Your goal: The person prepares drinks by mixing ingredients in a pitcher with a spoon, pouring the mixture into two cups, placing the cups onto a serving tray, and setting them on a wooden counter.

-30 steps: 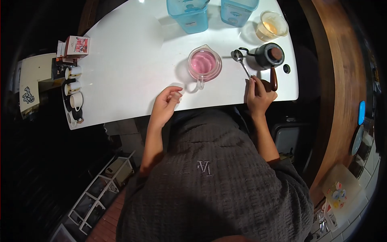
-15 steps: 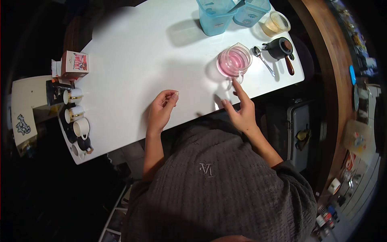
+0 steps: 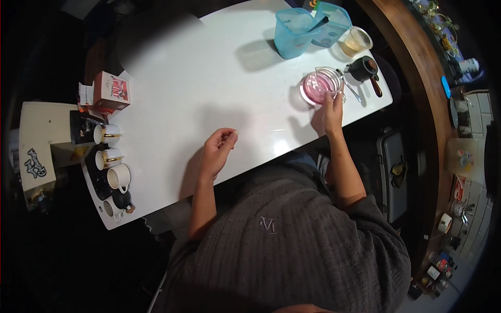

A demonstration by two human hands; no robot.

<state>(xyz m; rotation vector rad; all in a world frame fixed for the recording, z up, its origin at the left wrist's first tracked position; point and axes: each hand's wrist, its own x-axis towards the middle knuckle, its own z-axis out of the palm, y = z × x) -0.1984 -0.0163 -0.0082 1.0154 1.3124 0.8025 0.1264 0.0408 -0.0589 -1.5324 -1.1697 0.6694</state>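
A clear glass jug [image 3: 317, 87] with pink liquid stands toward the right side of the white table [image 3: 177, 104]. My right hand [image 3: 332, 115] has its fingers round the jug's handle, on the side nearest me. My left hand [image 3: 219, 151] hovers over the front edge of the table with its fingers curled and pressed together; whether something small is between them I cannot make out. Just right of the jug lies a metal spoon [image 3: 353, 93], partly behind the glass. Beyond it is a black pot [image 3: 361, 69] with a brown handle.
Two blue containers [image 3: 290, 44] and a glass cup [image 3: 356, 43] with pale contents stand at the back right. At the left edge are a red and white box [image 3: 111, 93] and several mugs [image 3: 119, 177]. A dark blurred shape covers the upper left.
My right hand has moved from open beside the jug to closed on its handle. The jug appears turned, its handle further right. The whole view has shifted slightly; my left hand keeps its curled pose.
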